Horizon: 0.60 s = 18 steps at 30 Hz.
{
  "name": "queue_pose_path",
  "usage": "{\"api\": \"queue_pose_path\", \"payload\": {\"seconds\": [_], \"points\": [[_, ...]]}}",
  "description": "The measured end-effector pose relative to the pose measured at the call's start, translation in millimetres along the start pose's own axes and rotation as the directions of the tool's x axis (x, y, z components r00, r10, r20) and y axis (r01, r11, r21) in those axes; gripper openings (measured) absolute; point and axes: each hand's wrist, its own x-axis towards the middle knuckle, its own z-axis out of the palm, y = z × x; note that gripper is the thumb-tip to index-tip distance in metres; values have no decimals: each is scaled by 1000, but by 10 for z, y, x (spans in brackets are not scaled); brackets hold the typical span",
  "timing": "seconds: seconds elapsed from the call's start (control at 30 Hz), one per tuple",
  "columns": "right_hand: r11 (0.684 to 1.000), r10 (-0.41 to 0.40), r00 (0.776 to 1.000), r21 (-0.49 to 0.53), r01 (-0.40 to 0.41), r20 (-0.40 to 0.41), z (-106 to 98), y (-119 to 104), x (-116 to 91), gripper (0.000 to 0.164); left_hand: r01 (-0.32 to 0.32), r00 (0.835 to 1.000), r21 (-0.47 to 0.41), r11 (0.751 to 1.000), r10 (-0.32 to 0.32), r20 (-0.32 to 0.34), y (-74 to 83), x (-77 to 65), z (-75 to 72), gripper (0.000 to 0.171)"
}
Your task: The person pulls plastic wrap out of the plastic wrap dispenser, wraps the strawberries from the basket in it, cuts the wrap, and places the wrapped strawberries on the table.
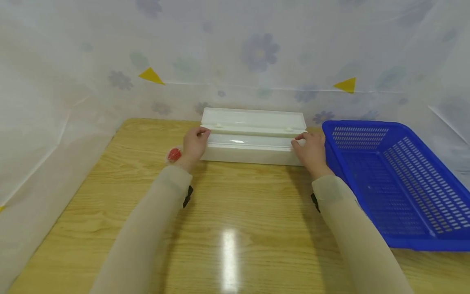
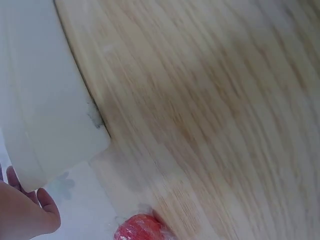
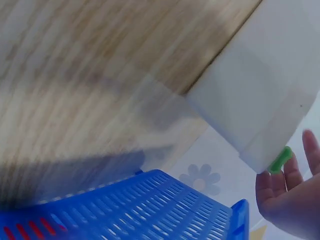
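Note:
A long white cling film dispenser (image 1: 253, 156) lies across the table with its lid (image 1: 253, 117) tipped back. Glossy clear film (image 1: 253, 141) shows along its top. At the left end my left hand (image 1: 194, 143) pinches thumb against forefinger at the upper corner. My right hand (image 1: 311, 152) does the same at the right end, fingers bent over the edge. The right wrist view shows a small green piece (image 3: 281, 160) beside those fingertips, at the box's corner. The film edge between the fingers is too clear to make out.
Left of the dispenser sits a red round item (image 1: 174, 154) in clear wrap. A blue perforated basket (image 1: 411, 244) stands close on the right, beside my right forearm. Behind the wooden table (image 1: 253, 212) hangs a flowered white sheet (image 1: 227, 53) with yellow triangles.

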Motion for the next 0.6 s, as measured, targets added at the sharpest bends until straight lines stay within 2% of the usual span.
{"api": "queue_pose_path", "payload": {"seconds": [0.13, 0.3, 0.4, 0.53, 0.6], "points": [[998, 4, 1000, -64, -4, 12, -10, -28, -10, 34, 42, 999, -46, 998, -43, -14, 16, 17, 10, 29], [966, 124, 992, -228, -123, -7, -54, -33, -24, 39, 68, 998, -83, 994, -69, -11, 38, 24, 16, 28], [948, 159, 987, -282, -147, 21, -75, -41, -17, 41, 79, 997, -99, 992, -81, -13, 41, 30, 15, 27], [955, 138, 989, -273, -118, 56, -73, -46, -4, 43, 98, 995, -109, 989, -100, -11, 40, 39, 8, 27], [971, 103, 992, -222, -84, 74, -66, -37, 3, 42, 109, 994, -114, 987, -111, -8, 43, 47, 3, 28]]}}
